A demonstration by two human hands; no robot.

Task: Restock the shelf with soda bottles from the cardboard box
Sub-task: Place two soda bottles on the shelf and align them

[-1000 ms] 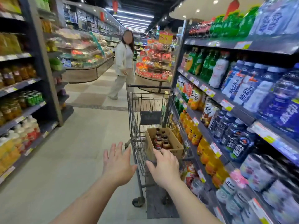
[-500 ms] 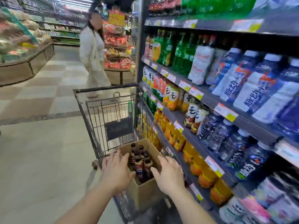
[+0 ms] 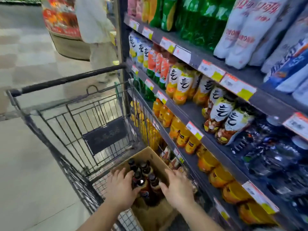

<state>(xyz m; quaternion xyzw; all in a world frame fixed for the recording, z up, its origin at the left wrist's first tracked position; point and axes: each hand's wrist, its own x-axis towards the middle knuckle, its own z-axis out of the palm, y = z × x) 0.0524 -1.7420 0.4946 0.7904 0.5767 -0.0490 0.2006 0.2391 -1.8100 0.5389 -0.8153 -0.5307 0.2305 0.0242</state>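
Note:
An open cardboard box (image 3: 150,155) sits in the basket of a wire shopping cart (image 3: 70,79). Several dark soda bottles (image 3: 142,170) with black caps stand upright inside it. My left hand (image 3: 121,186) lies over the box's left wall with its fingers spread and its thumb against the bottles. Over the right wall rests my right hand (image 3: 179,189), fingers extended and thumb beside the bottles. Neither hand plainly grips anything. The drinks shelf (image 3: 191,108) rises directly to the right of the cart.
The shelf rows hold orange, green, white and dark blue bottles behind price tags (image 3: 194,130). A person in light clothes (image 3: 96,30) stands beyond the cart beside a red display stand (image 3: 61,25). Open tiled floor (image 3: 25,155) lies to the left.
I have moved closer to the cart and look further down. Both hands have reached forward and down from the box's near edge onto its sides and bottles.

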